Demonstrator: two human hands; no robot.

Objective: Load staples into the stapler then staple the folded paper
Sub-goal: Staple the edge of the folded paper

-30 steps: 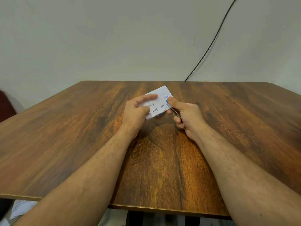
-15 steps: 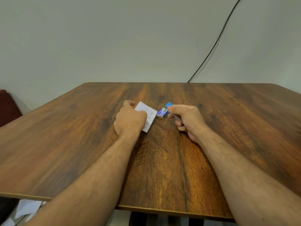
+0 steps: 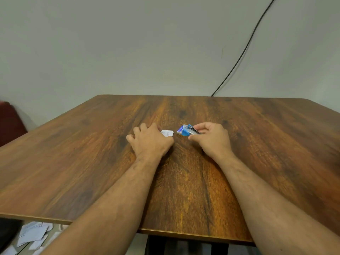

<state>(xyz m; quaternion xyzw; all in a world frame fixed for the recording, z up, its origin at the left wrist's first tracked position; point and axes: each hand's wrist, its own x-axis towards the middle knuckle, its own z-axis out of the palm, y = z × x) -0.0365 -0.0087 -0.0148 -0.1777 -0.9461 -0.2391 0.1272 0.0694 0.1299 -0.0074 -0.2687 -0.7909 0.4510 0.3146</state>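
A small folded white paper [image 3: 167, 133] with handwriting lies flat on the wooden table [image 3: 92, 162], mostly covered by my left hand [image 3: 150, 140], which presses it down palm first. Just to its right sits a small blue and white staple box [image 3: 181, 131]. My right hand [image 3: 209, 138] grips a small blue stapler [image 3: 192, 131] with a metal body, resting on the table right beside that box. The stapler's rear half is hidden inside my fingers.
A black cable [image 3: 242, 50] runs down the grey wall to the table's far edge. A dark red chair [image 3: 9, 122] stands at the left. Several paper scraps [image 3: 33, 234] lie on the floor below the table's near left edge.
Both hands came down from holding the paper and stapler in the air. The paper now lies on the table under my left hand, and the stapler rests beside the staple box.
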